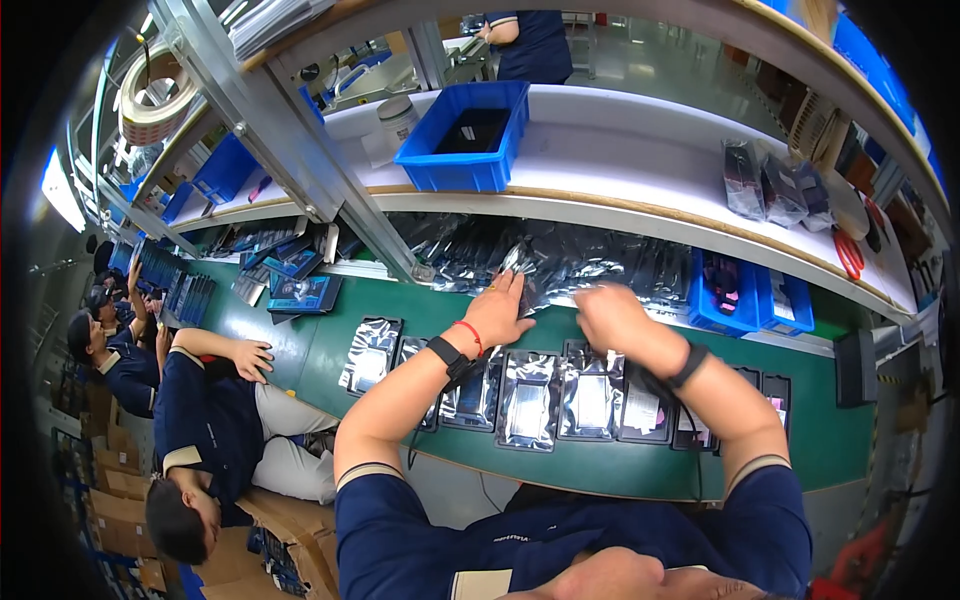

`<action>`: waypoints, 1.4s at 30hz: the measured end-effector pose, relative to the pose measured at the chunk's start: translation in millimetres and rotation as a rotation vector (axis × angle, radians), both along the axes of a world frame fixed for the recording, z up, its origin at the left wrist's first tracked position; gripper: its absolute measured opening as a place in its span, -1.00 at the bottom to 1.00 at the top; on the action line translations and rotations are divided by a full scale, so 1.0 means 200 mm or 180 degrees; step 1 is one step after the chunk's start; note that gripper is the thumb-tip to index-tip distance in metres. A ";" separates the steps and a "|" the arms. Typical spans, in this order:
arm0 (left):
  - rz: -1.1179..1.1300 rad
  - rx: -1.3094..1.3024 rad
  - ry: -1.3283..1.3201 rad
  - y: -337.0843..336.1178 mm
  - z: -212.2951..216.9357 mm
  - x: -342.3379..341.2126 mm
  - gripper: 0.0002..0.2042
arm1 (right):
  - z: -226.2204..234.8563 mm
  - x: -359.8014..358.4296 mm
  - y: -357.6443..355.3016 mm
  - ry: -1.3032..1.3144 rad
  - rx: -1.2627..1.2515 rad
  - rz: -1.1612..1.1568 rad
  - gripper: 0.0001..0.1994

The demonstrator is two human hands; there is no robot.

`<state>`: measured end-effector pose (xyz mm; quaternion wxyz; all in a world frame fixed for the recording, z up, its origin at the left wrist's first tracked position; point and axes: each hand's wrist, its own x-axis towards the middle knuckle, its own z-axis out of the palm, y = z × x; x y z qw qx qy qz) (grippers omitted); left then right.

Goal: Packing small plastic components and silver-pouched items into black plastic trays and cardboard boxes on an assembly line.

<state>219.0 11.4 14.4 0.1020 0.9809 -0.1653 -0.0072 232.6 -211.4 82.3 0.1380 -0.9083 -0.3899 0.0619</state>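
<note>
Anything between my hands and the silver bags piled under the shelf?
Nothing visible. The left hand already touches a silver bag at the front of the pile, and the right hand is at the pile's edge. The shelf sits above, and the belt's bagged items lie nearer the person.

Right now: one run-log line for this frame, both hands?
left hand: on silver bag, held | right hand: fingers closed on bag edge | green belt: row of filled bags
</note>
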 end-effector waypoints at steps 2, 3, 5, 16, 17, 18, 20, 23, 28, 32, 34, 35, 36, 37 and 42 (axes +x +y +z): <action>0.0048 -0.0206 0.0003 0.02 -0.03 0.04 -0.32 | -0.09 0.24 0.08 -0.0587 0.0243 0.0198 -0.59; 0.0043 -0.0188 -0.0020 0.03 -0.02 0.04 -0.32 | -0.09 0.31 0.14 -0.0571 0.0147 0.0293 -0.48; -0.0208 -0.0653 -0.0063 0.06 0.00 0.02 -0.41 | -0.12 0.39 0.25 -0.0375 -0.0161 0.0736 -0.22; 0.0993 -0.1938 0.0058 0.21 0.17 -0.15 -0.69 | -0.35 0.32 0.35 -0.1724 -0.0031 0.0979 -0.56; 0.1078 -0.1781 0.0072 0.19 0.21 -0.20 -0.69 | -0.32 0.31 0.32 -0.1725 -0.0102 0.1026 -0.66; 0.1057 -0.1983 -0.0023 0.16 0.23 -0.25 -0.72 | -0.29 0.30 0.29 -0.1638 0.0011 0.1081 -0.73; 0.1067 -0.1785 -0.0378 0.01 0.41 -0.37 -0.74 | -0.20 0.26 0.19 -0.1526 0.0274 0.1094 -0.91; 0.0680 -0.1737 -0.1006 -0.18 0.46 -0.49 -0.74 | -0.04 0.16 -0.13 -0.1410 0.0762 0.0746 -0.78; -0.0678 -0.1458 -0.0989 -0.56 0.34 -0.57 -0.58 | 0.04 -0.07 -0.79 -0.0749 0.1421 0.0416 -0.68; -0.1085 -0.0732 -0.0212 -0.80 0.12 -0.57 -0.57 | -0.03 -0.28 -1.09 -0.0539 0.1028 0.0357 -0.66; -0.1199 -0.0508 -0.0012 -0.87 0.03 -0.57 -0.54 | -0.12 -0.34 -1.17 -0.0394 0.0686 0.0387 -0.65; -0.1336 -0.0047 0.0021 -0.91 0.02 -0.57 -0.48 | -0.16 -0.36 -1.20 -0.0240 0.0440 0.0428 -0.59; -0.1457 0.0419 0.0055 -0.93 0.01 -0.57 -0.41 | -0.20 -0.39 -1.22 -0.0148 0.0149 0.0310 -0.55; -0.1445 0.0420 0.0054 -0.95 0.02 -0.57 -0.41 | -0.21 -0.42 -1.22 -0.0065 -0.0142 0.0195 -0.50; -0.1519 0.0154 0.0745 -0.93 0.01 -0.55 -0.12 | -0.04 -0.51 -1.09 0.0356 -0.0982 0.0196 -0.37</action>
